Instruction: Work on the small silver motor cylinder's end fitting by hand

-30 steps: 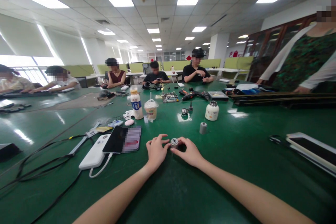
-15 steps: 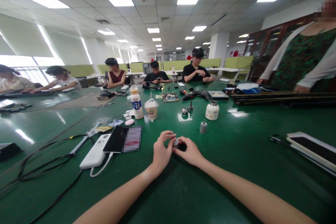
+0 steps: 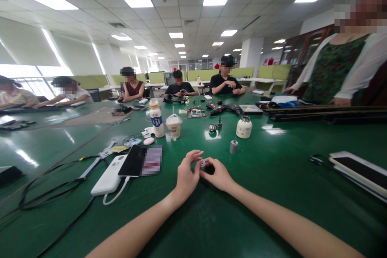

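Between my two hands is a small round silver metal part (image 3: pixel 202 163), partly covered by fingers. My left hand (image 3: pixel 188 171) pinches it from the left with thumb and fingers curled. From the right, my right hand (image 3: pixel 218 174) closes thumb and forefinger on the same part. Beyond my right hand a grey metal cylinder (image 3: pixel 234 147) stands upright on the green table (image 3: pixel 193 225). Farther off lie a shiny metal ring-like piece (image 3: pixel 212 128) and a dark pointed part (image 3: pixel 219 122).
Left of my hands lie a white power bank (image 3: pixel 109 175), a phone (image 3: pixel 132 161) and cables. Ahead stand a bottle (image 3: pixel 157 121), a lidded cup (image 3: pixel 174 125) and a white jar (image 3: pixel 244 127). Several people sit around the table; one person (image 3: pixel 338 64) stands at right.
My hands keep their grip on the metal part with almost no movement. The standing person at right has shifted left and leans closer to the table.
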A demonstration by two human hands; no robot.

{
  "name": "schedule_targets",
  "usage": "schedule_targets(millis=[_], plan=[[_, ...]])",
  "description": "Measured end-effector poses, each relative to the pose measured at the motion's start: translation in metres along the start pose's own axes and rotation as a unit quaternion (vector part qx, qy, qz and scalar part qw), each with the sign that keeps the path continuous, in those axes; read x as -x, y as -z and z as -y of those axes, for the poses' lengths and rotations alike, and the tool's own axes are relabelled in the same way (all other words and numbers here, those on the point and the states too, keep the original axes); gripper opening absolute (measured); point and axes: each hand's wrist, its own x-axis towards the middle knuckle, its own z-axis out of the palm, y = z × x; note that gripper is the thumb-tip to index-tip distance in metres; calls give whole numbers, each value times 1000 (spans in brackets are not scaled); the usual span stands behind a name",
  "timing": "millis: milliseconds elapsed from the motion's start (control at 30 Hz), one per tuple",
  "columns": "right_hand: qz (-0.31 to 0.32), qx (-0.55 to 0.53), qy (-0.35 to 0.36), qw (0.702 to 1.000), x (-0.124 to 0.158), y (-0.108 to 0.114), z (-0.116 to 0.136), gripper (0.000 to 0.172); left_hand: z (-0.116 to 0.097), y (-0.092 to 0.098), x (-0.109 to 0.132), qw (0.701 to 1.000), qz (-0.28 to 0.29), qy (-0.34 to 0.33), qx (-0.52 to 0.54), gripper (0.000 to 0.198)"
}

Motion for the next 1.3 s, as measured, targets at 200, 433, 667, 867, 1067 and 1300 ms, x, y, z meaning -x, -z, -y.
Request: schedule_targets(millis=[200, 433, 667, 867, 1067, 1300], plan=[[-1, 1, 0, 1000, 1, 0, -1, 20, -1, 0, -1, 1000, 20, -2, 20, 35], [-1, 0, 3, 1000, 1, 0, -1, 19, 1, -1, -1, 999, 24, 11, 41, 35], [-4, 0, 4, 1000, 1, -1, -2, 20, 3, -3, -2, 996, 41, 16, 73, 35], [-3, -2, 5, 1000, 1, -1, -2, 20, 0, -4, -1, 997, 20, 34, 69, 33], [-1, -5, 6, 1000, 1, 0, -1, 21, -3, -3, 0, 997, -34, 58, 37, 33], [-2, -7, 7, 1000, 1, -1, -3, 19, -3, -4, -2, 997, -23, 53, 46, 39]])
